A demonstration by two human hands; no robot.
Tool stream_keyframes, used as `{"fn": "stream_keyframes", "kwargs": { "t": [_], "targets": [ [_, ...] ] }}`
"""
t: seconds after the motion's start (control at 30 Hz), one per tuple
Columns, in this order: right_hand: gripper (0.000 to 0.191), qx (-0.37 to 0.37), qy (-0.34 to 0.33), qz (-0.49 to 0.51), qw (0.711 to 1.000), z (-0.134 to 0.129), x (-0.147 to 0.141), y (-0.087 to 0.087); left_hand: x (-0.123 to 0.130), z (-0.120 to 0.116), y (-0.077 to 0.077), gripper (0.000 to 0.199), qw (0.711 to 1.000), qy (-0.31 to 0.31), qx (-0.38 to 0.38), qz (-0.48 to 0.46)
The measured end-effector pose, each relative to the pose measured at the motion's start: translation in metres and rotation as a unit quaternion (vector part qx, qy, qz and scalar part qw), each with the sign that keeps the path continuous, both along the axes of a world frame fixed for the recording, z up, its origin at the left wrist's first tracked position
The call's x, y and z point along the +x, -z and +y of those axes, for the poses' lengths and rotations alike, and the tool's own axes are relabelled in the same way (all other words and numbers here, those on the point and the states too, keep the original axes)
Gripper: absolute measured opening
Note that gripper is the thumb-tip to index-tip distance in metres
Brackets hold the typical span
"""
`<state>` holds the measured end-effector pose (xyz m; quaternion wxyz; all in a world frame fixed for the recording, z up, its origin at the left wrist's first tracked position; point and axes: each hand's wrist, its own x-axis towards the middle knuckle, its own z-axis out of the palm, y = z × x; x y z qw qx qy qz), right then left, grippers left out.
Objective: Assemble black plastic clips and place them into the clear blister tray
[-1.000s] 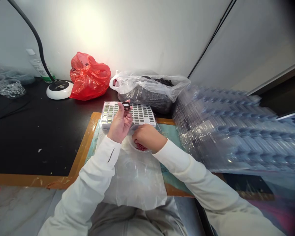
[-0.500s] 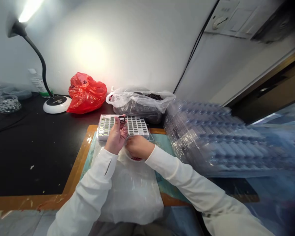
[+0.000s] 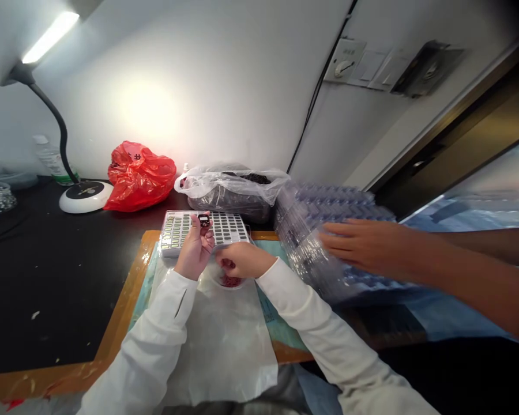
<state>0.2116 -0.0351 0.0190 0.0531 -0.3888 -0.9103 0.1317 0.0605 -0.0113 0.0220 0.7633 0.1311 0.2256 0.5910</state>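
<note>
My left hand (image 3: 198, 245) holds a small dark square part (image 3: 204, 221) between thumb and fingers, above the front of a white tray (image 3: 231, 229) with rows of small pieces. Just to its right, my right hand (image 3: 242, 259) has thumb and fingertips pressed together over a round container of small red pieces (image 3: 230, 281). Whatever those fingertips may hold is too small to make out. Under the container lies a translucent plastic sheet (image 3: 220, 340).
Another person's hand (image 3: 372, 245) reaches in from the right over stacked clear plastic trays (image 3: 303, 253). Behind the white tray sit a red bag (image 3: 140, 176) and a clear bag of dark pieces (image 3: 229, 193). A lamp (image 3: 86, 196) stands left.
Another person's arms have come in over the clear trays. My right hand has lifted slightly, uncovering more red pieces. The whole view has shifted, with objects now lower and further left.
</note>
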Motion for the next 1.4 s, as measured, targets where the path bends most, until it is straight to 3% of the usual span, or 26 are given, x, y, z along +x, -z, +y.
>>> {"fn": "stream_keyframes", "kwargs": {
  "t": [0.17,0.33,0.47,0.63,0.73,0.83,1.03,1.17,1.4],
  "targets": [
    [0.024,0.003,0.005,0.074,0.997,0.0,0.003,-0.001,0.001,-0.001,0.002,0.033,1.0,-0.006,0.005,0.011],
    [0.024,0.006,-0.006,0.143,0.99,-0.002,0.006,-0.006,0.002,0.0,0.007,0.035,1.0,-0.004,0.018,0.018],
    [0.025,-0.015,0.041,0.282,0.958,-0.003,0.012,-0.009,0.003,-0.001,0.007,0.038,1.0,0.006,0.018,0.017],
    [0.021,-0.017,0.141,0.408,0.902,0.004,0.017,-0.034,0.004,-0.004,0.002,0.037,1.0,0.013,0.006,0.0],
    [0.009,0.019,0.147,0.438,0.887,0.01,0.013,-0.053,0.005,-0.007,0.0,0.038,1.0,0.024,0.015,-0.005],
    [0.01,0.021,0.142,0.453,0.88,0.014,0.003,-0.062,0.008,-0.01,0.0,0.037,0.999,0.034,0.011,0.002],
    [0.019,0.057,0.158,0.421,0.891,0.012,-0.009,-0.062,0.013,-0.014,0.0,0.04,0.999,0.051,0.013,0.007],
    [0.013,0.116,0.136,0.37,0.912,0.008,-0.006,-0.066,0.012,-0.016,-0.002,0.048,0.998,0.057,0.036,-0.006],
    [0.014,0.166,0.025,0.279,0.945,0.007,0.003,-0.068,0.012,-0.017,0.002,0.049,0.997,0.058,0.044,-0.004]
  ]
}}
